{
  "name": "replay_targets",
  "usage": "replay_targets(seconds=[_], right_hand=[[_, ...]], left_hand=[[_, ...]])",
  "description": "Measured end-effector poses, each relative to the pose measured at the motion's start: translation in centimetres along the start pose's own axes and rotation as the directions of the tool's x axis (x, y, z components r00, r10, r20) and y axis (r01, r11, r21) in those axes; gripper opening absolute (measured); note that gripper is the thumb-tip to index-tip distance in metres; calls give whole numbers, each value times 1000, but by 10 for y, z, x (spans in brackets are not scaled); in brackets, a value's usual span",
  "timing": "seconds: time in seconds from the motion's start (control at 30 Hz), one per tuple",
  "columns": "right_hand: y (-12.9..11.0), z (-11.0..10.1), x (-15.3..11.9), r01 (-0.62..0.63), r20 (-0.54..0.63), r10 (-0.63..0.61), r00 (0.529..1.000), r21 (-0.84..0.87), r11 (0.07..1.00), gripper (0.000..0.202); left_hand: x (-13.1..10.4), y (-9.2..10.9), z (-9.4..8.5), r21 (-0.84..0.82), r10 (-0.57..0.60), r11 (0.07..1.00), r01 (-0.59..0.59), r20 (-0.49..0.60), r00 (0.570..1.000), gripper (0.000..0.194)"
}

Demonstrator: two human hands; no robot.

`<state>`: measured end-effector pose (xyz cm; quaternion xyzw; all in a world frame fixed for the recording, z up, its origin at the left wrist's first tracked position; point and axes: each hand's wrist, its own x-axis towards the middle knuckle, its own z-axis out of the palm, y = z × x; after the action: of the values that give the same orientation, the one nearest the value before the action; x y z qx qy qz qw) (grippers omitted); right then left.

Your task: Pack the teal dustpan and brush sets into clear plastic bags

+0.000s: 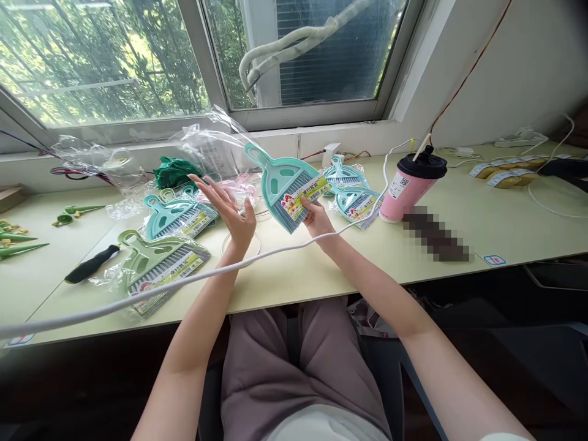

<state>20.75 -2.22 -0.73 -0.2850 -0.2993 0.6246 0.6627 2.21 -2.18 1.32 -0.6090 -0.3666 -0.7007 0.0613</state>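
Note:
In the middle of the view my right hand (316, 218) grips a teal dustpan and brush set (281, 177) by its brush end, thumb over the yellow label. The set is tilted, its handle loop pointing up and left. My left hand (234, 214) is raised just left of it, fingers spread, holding nothing. A clear plastic bag (215, 131) stands up behind the two hands; whether it touches the left fingers I cannot tell. Left of my left hand lie a wrapped green dustpan set (158, 263) and a wrapped teal set (177, 217). More teal sets (356, 202) rest beyond my right hand.
A pink cup (411, 187) with a black lid and straw stands at the right. A white cable (202, 278) crosses in front of my forearms. A black-handled tool (92, 264) and green pointed pieces (22, 250) lie at the left. The window (303, 113) borders the table's back.

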Motion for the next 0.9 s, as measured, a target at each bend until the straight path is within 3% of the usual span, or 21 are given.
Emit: replay_targets(seconds=[0.13, 0.3, 0.57, 0.73, 0.9], right_hand=[[-2, 5, -7, 37, 114, -39, 993, 17, 999, 31], [-3, 7, -11, 34, 171, -34, 985, 4, 999, 32], [1, 7, -9, 33, 114, -28, 993, -44, 998, 37], [3, 3, -2, 74, 15, -73, 997, -36, 997, 32], [-2, 3, 0, 94, -19, -95, 995, -38, 995, 26]], left_hand=[[8, -3, 0, -68, -97, 993, 99, 28, 995, 97], [7, -6, 2, -182, -153, 968, 174, 127, 980, 90], [1, -5, 5, -269, -165, 947, 176, 66, 984, 77], [0, -6, 3, -258, -170, 948, 184, 74, 983, 70], [2, -4, 6, -188, -175, 970, 157, -86, 981, 72]])
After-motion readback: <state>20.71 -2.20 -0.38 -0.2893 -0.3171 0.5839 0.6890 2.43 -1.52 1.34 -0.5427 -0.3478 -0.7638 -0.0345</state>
